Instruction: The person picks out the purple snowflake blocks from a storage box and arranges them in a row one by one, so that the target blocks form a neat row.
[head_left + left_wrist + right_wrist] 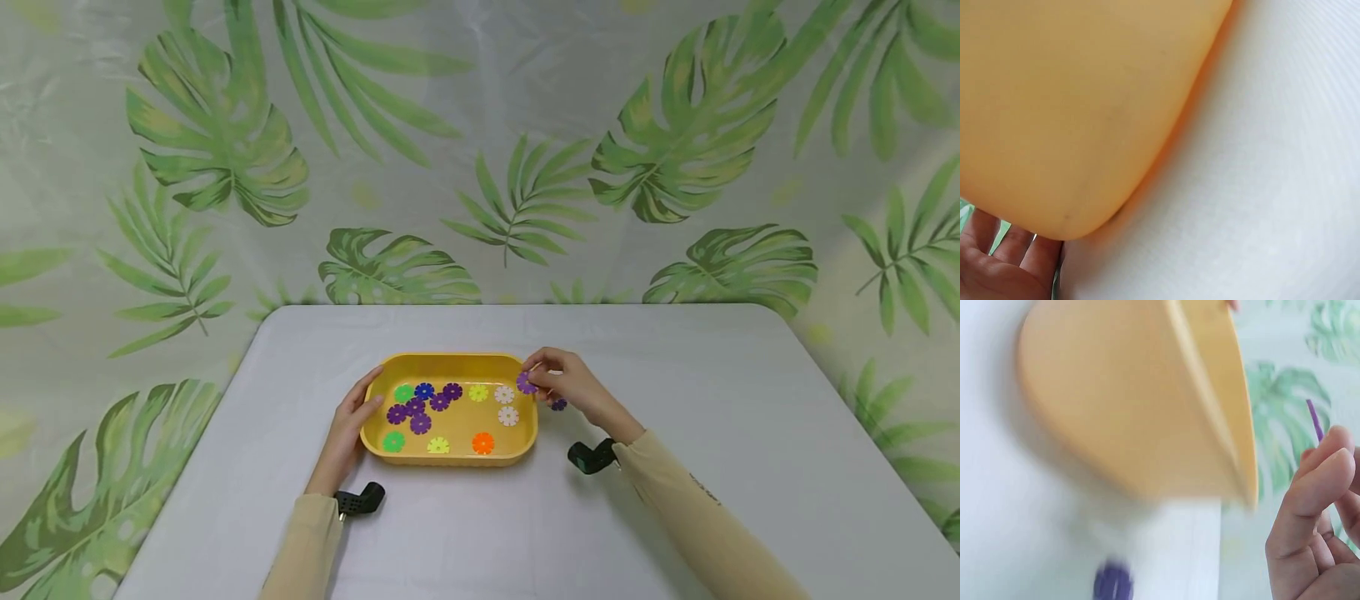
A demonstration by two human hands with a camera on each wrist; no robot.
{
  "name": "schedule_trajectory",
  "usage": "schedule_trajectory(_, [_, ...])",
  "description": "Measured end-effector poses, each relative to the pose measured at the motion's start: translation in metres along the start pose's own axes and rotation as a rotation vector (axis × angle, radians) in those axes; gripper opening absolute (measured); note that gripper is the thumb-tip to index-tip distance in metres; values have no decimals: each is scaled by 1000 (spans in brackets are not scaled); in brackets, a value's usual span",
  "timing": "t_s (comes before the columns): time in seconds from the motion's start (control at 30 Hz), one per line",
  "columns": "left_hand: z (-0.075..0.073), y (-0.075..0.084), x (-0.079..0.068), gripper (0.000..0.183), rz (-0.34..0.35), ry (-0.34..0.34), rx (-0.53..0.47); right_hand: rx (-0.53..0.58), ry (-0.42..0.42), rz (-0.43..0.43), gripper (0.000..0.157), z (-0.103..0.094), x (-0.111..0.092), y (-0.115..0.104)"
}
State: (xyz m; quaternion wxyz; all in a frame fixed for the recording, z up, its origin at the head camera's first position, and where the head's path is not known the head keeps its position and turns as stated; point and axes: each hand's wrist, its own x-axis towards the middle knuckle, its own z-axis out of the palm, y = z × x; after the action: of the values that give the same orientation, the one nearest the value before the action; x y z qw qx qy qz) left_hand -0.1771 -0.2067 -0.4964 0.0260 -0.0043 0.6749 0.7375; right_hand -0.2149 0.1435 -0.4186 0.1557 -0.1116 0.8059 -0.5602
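Note:
A yellow tray (457, 454) stands on the table with several flower-shaped plastic discs in it: purple, blue, green, yellow, white and orange. My left hand (351, 425) grips the tray's left end, thumb over the rim and fingers along the outside; in the left wrist view the fingers (1038, 262) show beside the tray wall (1085, 112). Above the tray's right end, my right hand (570, 385) pinches a purple notched disc (526, 382), seen edge-on as a thin purple strip (1315, 419) in the right wrist view. Another purple disc (559, 405) lies on the table just right of the tray.
The white table (465, 533) reaches back to a curtain (540, 100) printed with green leaves. Black wrist cameras sit on the left wrist (362, 499) and the right wrist (592, 457).

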Motion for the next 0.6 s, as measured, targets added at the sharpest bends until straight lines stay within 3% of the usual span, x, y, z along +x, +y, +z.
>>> schedule_trajectory(0.3, [-1,0,-1,48,-11,-3,10,27,163,85,23,-63,-23,53])
schedule_trajectory(0.6, [0,2,-2,48,-8,-4,-7,-87,211,190,22,-75,-35,83])
